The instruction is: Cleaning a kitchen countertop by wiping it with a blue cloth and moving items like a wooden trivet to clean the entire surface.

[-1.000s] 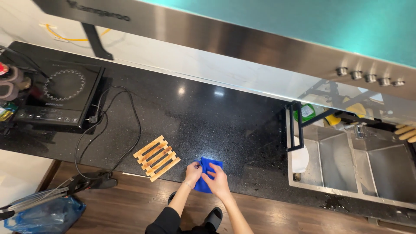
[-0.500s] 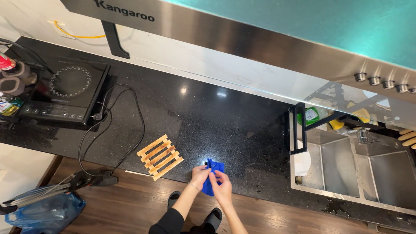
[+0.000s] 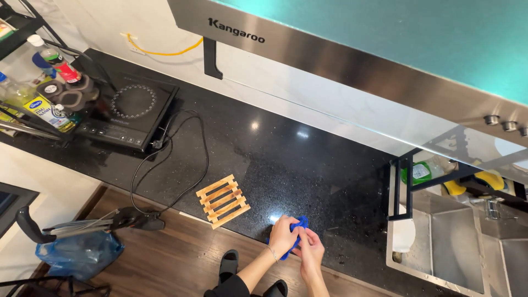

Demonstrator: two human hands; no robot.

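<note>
A blue cleaning cloth point(image 3: 297, 226) sits bunched at the front edge of the black granite countertop point(image 3: 308, 165), held between both hands. The left hand point(image 3: 282, 236) is closed over its near side and the right hand point(image 3: 311, 250) pinches its right end with curled fingers, so both grips are shut on the fabric. By my judgement the step in hand is gathering or folding the cloth, not wiping, since the fabric is lifted into a wad and not spread flat; any next stroke calls for flattening it against the stone first. Just to the left, near but apart from the hands, lies a slatted wooden trivet point(image 3: 223, 201), the closest obstruction on that side. Further left a black power cord point(image 3: 181, 165) loops across the counter to an induction hob point(image 3: 129, 113), with bottles on a rack point(image 3: 44, 93) beyond. To the right a stainless sink point(image 3: 456, 242) adjoins the counter, under a dish rack holding a green bottle point(image 3: 418, 171). A steel range hood point(image 3: 341, 60) overhangs the rear.
</note>
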